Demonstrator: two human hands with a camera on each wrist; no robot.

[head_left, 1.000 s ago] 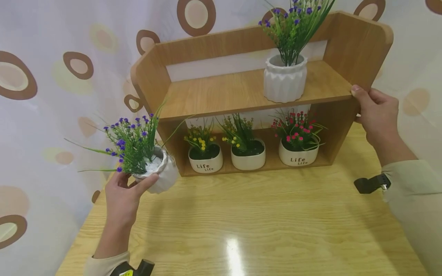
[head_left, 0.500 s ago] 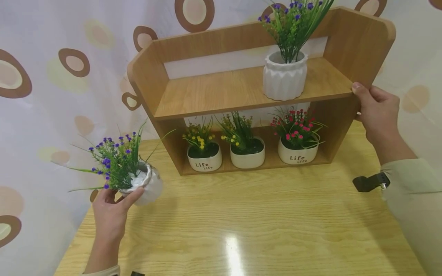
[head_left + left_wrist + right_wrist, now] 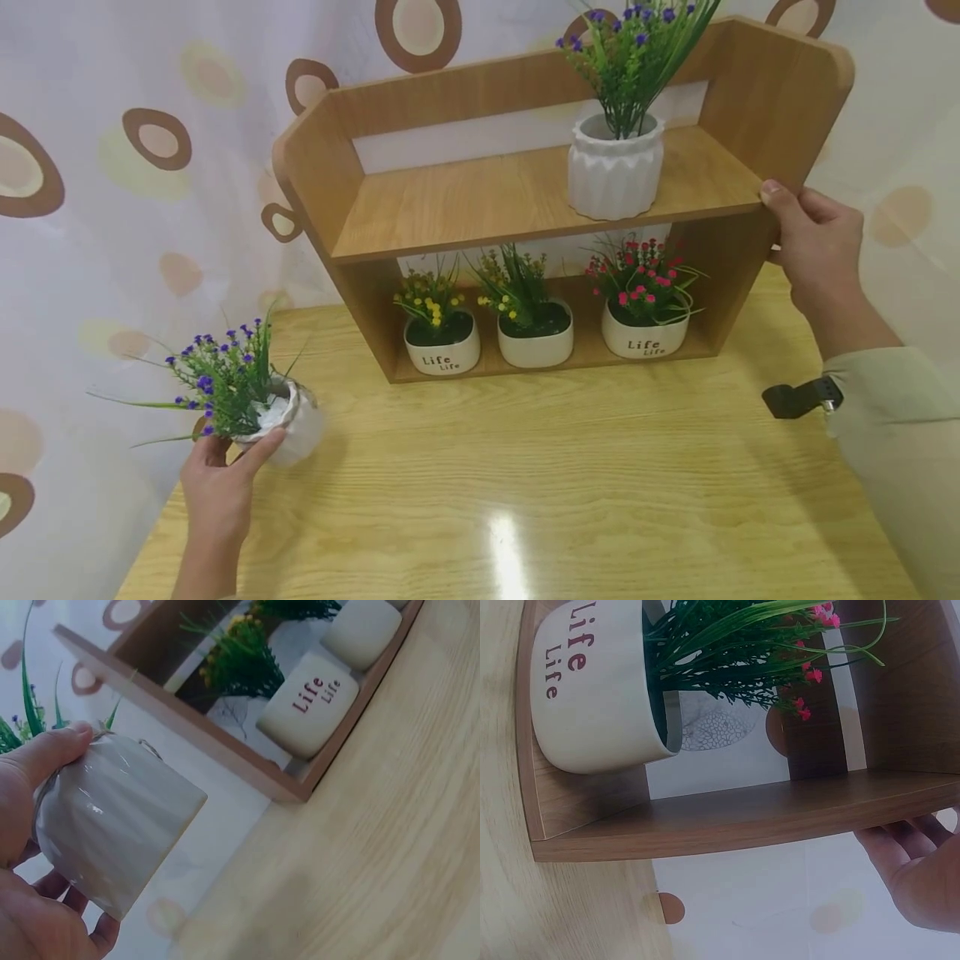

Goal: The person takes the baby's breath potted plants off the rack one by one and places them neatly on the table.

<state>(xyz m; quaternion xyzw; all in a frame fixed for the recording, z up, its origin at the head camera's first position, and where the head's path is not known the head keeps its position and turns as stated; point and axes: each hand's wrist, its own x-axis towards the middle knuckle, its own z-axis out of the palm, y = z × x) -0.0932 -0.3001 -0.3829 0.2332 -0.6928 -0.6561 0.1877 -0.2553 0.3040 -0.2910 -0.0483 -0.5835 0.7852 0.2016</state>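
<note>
My left hand point(image 3: 217, 492) grips a white ceramic pot point(image 3: 302, 427) of purple artificial flowers point(image 3: 225, 375), thumb over its rim. The pot leans to the left over the table's left part; in the left wrist view its base point(image 3: 169, 859) points away from the hand. My right hand point(image 3: 821, 246) holds the right side panel of a two-tier wooden shelf point(image 3: 465, 196), its thumb at the end of the upper board and fingers partly hidden behind the panel. A fluted white pot point(image 3: 615, 177) with purple flowers stands upright on the upper board's right half.
On the lower board stand two cream pots of yellow flowers, one on the left point(image 3: 442, 354) and one in the middle point(image 3: 535, 342), and a cream pot of red flowers point(image 3: 645, 333) on the right. The wooden table point(image 3: 420, 475) meets a patterned curtain point(image 3: 180, 75) behind.
My left hand has carried the flower pot down and to the left, away from the shelf. The right hand keeps its hold on the shelf's side.
</note>
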